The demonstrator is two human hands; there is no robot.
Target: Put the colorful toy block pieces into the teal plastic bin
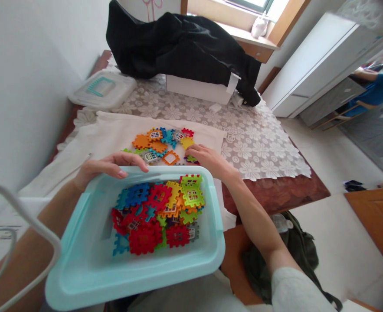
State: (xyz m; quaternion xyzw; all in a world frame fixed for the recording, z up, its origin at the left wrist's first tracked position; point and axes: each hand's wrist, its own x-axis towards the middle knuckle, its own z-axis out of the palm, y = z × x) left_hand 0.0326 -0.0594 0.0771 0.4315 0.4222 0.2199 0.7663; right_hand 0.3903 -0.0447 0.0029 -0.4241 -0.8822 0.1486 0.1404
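A light teal plastic bin is tilted close to my body, its far edge over the front of the cloth. My left hand grips its far rim, thumb and fingers closed on the edge. Inside lies a heap of notched plastic building tiles in red, blue, yellow, orange and green, some with window grids. More building tiles are spread on the cloth beyond the rim. At the right end of these, my right hand reaches down with curled fingers, beside a yellow tile. Whatever its fingers hold is hidden.
A cream cloth lies over the lace-covered table. Behind it, a black cover drapes a white box. A clear lid lies back left. A white cable crosses the left foreground; a dark bag is at lower right. Another person's blue clothing shows far right.
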